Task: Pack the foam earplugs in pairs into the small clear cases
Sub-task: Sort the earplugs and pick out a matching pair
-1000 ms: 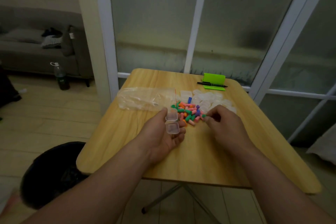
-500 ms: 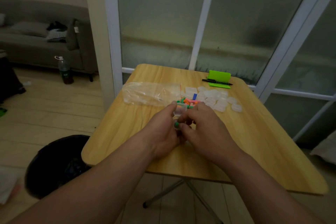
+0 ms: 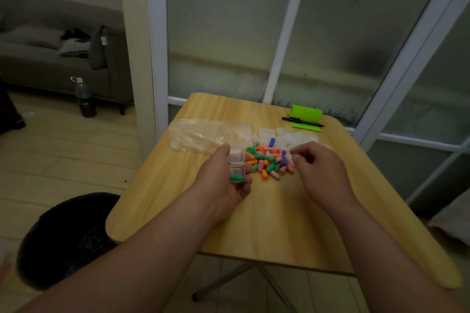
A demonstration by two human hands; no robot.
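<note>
My left hand [image 3: 223, 183] grips a small clear hinged case [image 3: 236, 166], its lid flipped up and away from me. One green earplug [image 3: 236, 177] lies in the lower half of the case. A pile of foam earplugs [image 3: 269, 161] in green, pink, orange and purple sits on the wooden table [image 3: 279, 223] just right of the case. My right hand [image 3: 318, 170] hovers at the pile's right edge, fingers loosely curled, holding nothing that I can see. Several empty clear cases [image 3: 290, 138] lie behind the pile.
A crumpled clear plastic bag [image 3: 203, 134] lies at the table's left back. A green holder [image 3: 306, 121] with a black pen [image 3: 302, 121] sits at the back right. A black bin [image 3: 68, 236] stands on the floor to the left. Glass panels rise behind the table.
My right hand put a green earplug into the case in my left hand, then drew back right to the pile's edge. The left hand kept hold of the case.
</note>
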